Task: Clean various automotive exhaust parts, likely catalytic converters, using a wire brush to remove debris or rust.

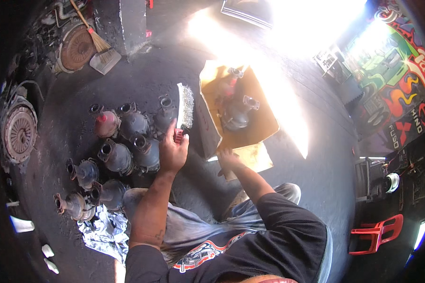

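Observation:
My left hand [173,152] grips the red handle of a wire brush [186,106], whose bristles face right. The brush is raised beside several sooty, flanged metal canisters [134,123], which look like catalytic converters and stand on the dark floor to the left. At the near edge of an open cardboard box [265,120], my right hand [230,161] has its fingers over the folded-out flap [256,157]. Inside the box lie more flanged canisters [235,115], one with red on it; glare washes out part of them.
Crumpled silvery sheeting [104,230] lies by my left leg. Clutch assemblies [20,129], a broom [101,42] and a dustpan [105,61] are at the left. A red plastic chair [380,233] stands right, below a painted wall [396,92]. Bright sunlight falls behind the box.

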`<state>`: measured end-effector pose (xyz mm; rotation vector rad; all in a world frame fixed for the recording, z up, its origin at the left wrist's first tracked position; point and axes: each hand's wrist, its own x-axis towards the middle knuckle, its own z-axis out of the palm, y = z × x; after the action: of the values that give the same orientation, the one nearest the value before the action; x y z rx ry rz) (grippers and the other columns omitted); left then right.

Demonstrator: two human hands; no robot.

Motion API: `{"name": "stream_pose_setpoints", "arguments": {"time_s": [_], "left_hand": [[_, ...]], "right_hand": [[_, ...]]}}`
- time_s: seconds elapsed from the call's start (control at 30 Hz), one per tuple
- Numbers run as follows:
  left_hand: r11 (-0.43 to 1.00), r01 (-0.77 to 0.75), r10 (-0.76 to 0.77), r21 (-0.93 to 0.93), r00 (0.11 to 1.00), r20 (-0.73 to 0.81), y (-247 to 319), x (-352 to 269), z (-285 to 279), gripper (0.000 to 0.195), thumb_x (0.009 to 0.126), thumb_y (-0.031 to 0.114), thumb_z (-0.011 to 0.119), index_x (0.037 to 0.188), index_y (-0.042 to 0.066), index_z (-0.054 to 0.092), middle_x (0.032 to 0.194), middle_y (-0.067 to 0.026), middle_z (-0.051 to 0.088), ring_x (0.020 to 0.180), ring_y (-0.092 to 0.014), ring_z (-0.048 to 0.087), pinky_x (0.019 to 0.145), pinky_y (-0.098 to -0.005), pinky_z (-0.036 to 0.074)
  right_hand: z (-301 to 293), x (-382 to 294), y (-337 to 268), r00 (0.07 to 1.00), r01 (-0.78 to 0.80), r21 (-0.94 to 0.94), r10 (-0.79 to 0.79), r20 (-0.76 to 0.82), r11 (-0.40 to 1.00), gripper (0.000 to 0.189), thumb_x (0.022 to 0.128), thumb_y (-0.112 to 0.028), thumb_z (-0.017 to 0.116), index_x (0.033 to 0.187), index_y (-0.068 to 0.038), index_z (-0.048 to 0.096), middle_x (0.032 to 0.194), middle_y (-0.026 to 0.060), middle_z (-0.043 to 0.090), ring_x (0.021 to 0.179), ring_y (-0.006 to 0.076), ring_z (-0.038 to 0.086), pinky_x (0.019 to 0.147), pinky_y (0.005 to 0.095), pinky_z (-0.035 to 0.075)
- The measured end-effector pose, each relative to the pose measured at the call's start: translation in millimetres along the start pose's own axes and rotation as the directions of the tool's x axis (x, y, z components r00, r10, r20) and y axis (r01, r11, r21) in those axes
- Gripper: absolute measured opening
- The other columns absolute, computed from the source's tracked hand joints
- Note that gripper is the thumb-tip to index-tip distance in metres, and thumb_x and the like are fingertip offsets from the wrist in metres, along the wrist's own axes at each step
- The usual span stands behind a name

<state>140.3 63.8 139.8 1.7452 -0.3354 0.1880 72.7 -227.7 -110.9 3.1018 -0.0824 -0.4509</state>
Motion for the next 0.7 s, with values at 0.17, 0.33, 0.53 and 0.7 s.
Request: {"name": "stream_pose_setpoints", "arguments": {"time_s": [0.17,0.33,0.53,0.7], "left_hand": [[0.994,-0.022,0.024,0.105,1.000,-0.014,-18,-9,-20,0.057,0.087,0.009,0.068,0.140,0.001,0.051,0.097,-0.0135,0.072,0.082,-0.024,0.071,0.079,-0.0377,0.055],[0.995,-0.045,0.044,0.084,0.999,0.025,-17,-6,-1,0.056,0.087,0.011,0.069,0.140,0.003,0.052,0.098,-0.0148,0.072,0.083,-0.027,0.072,0.079,-0.0397,0.056],[0.997,-0.040,0.037,0.069,0.999,0.033,-27,-8,1,0.057,0.086,0.012,0.069,0.140,0.002,0.051,0.098,-0.0153,0.073,0.083,-0.029,0.072,0.079,-0.0401,0.056],[0.993,-0.040,0.036,0.110,0.999,0.038,-21,-10,0,0.056,0.086,0.012,0.069,0.139,0.001,0.052,0.098,-0.0161,0.073,0.085,-0.030,0.072,0.079,-0.0402,0.056]], "right_hand": [[-64,-24,-53,0.954,-0.006,0.133,-0.034,0.298,0.991,0.136,0.059,-0.046,0.093,0.159,-0.010,0.010,0.166,0.0205,0.010,0.151,0.0476,0.005,0.113,0.0753,0.019],[-57,-36,-35,0.965,-0.052,0.166,0.007,0.260,0.985,0.136,0.060,-0.045,0.093,0.160,-0.010,0.008,0.167,0.0206,0.006,0.153,0.0447,0.003,0.114,0.0746,0.015],[-64,-39,-39,0.976,-0.026,0.148,-0.006,0.216,0.989,0.126,0.062,-0.045,0.092,0.157,-0.013,0.016,0.161,0.0193,0.018,0.149,0.0433,0.016,0.109,0.0697,0.025],[-63,-23,-30,0.953,-0.053,0.208,-0.013,0.302,0.977,0.125,0.060,-0.042,0.094,0.158,-0.019,0.019,0.165,0.0180,0.015,0.151,0.0460,0.011,0.112,0.0750,0.021]]}}
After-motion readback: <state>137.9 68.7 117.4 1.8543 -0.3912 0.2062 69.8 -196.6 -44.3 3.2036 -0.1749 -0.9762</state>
